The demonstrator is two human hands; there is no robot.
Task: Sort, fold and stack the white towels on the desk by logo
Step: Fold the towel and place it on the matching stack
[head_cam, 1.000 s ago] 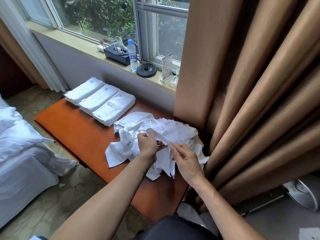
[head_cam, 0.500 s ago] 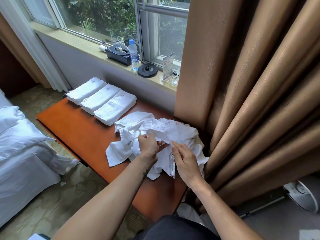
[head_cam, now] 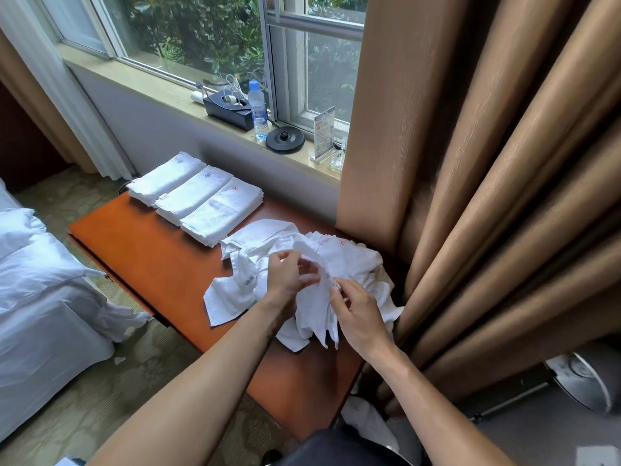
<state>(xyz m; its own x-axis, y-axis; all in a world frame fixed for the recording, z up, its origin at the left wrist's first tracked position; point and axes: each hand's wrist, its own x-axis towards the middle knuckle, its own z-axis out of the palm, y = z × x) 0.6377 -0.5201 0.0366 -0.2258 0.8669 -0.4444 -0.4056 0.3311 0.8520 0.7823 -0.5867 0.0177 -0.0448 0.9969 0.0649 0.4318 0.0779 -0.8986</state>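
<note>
Head view: the left hand [head_cam: 285, 277] has loosened from a bunched grip to a fingertip pinch on the towel [head_cam: 316, 321]. The right hand [head_cam: 359, 314] pinches its hem just beside. The towel hangs below the fingers, over the pile [head_cam: 356, 264]. They are probably hunting its logo.

The towel [head_cam: 317, 314] between the fingers [head_cam: 346, 297] is white, as is the heap [head_cam: 356, 264] beyond them (one red logo [head_cam: 341, 242] shows). The surface [head_cam: 151, 250] under the fingers is glossy orange-brown; the curtain [head_cam: 470, 163] right of them is tan.
</note>
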